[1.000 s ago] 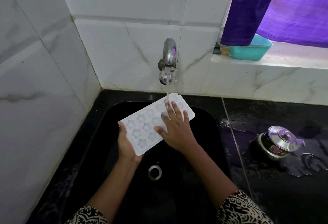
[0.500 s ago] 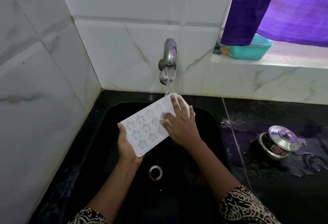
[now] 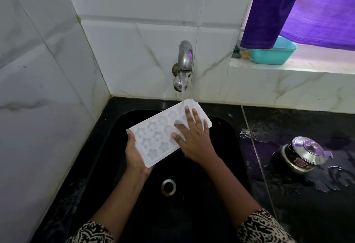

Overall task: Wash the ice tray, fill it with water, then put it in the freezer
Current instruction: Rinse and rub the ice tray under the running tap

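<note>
A white marble-tiled wall meets a black counter in a corner. The black sink is set into the counter there, with a steel tap on the wall above the sink's back edge. We see water running from the tap onto the far end of the white ice tray, which is held cavity side up over the basin, slanting from the sink's back edge toward its left side, clear of the drain. The left hand grips the tray's near end, thumb curled over the rim, its fingers underneath and out of sight. The right hand lies flat on the tray's far half, fingers straight and slightly spread over the cavities where the stream lands. Beyond the sink's right edge a lidded steel pot stands on the wet counter, and a teal tub sits on the sill under a purple curtain. We judge the washing to be under way, not finished. Levelling the tray to fill it and carrying it to the freezer are still to do, and we see no freezer here.
</note>
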Demonstrator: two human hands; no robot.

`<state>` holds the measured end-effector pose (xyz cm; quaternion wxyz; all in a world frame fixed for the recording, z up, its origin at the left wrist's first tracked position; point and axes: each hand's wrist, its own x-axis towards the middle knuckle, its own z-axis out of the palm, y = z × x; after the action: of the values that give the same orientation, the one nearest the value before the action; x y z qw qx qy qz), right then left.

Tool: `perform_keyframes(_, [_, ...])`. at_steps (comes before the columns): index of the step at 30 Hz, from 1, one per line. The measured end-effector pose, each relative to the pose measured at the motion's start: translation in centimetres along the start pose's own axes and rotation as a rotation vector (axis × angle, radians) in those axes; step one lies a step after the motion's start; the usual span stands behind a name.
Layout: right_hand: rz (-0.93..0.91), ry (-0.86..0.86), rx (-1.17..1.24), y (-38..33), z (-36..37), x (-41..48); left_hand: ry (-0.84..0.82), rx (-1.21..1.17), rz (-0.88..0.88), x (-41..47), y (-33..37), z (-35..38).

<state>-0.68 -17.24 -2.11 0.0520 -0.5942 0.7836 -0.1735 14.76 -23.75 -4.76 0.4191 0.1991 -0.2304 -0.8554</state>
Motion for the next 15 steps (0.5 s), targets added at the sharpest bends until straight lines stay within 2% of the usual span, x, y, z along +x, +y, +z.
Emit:
perform_keyframes(4, [0.022,0.031,-0.042,0.1,-0.6,0.5,0.036,-0.011,-0.015,-0.2,-0.8,-0.1])
perform_keyframes(8, [-0.024,-0.009,-0.010,-0.4,0.0,0.4,0.007,-0.019,-0.013,-0.1,-0.6,0.1])
perform_keyframes(12, [0.022,0.018,-0.017,0.9,-0.8,0.7,0.045,-0.027,-0.003,-0.1,-0.9,-0.3])
perform_keyframes(15, [0.013,0.021,-0.040,-0.7,0.0,0.7,0.038,-0.036,-0.038,-0.1,-1.2,0.1])
